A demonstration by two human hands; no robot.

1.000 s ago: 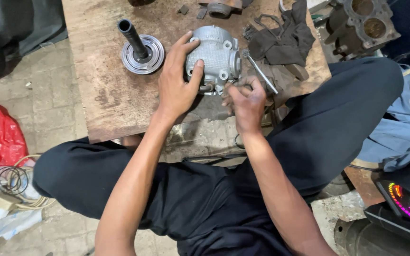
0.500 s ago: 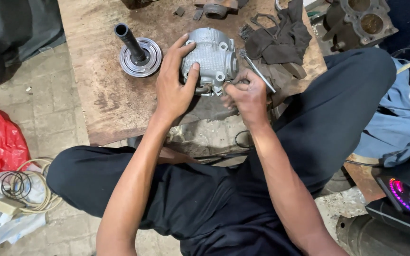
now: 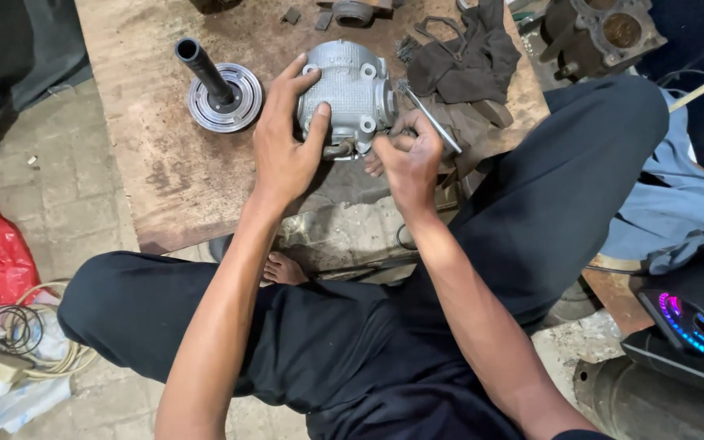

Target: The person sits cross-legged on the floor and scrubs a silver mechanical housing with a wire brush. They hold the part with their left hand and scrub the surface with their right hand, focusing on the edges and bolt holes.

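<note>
I see the grey cast-metal housing [image 3: 350,96] lying on the worn wooden board [image 3: 165,163], near its front edge. The casting is rounded, with a finely ribbed face, bolt bosses at the corners and a dull, matte finish.

The left hand [image 3: 287,143] lies open over the housing's left side, fingers spread across it and thumb pressed on the face. The right hand [image 3: 407,155] is clenched around a thin metal rod tool [image 3: 429,118] at the housing's lower right corner, touching the casting.

Compared with 0.5 s ago, I note both hands keep the same grip and the housing has not shifted on the board.

1 round grooved pulley disc with an upright dark shaft [image 3: 220,91] stands left of the housing, apart from it. A dark, oily rag [image 3: 470,61] lies crumpled to the right.
</note>
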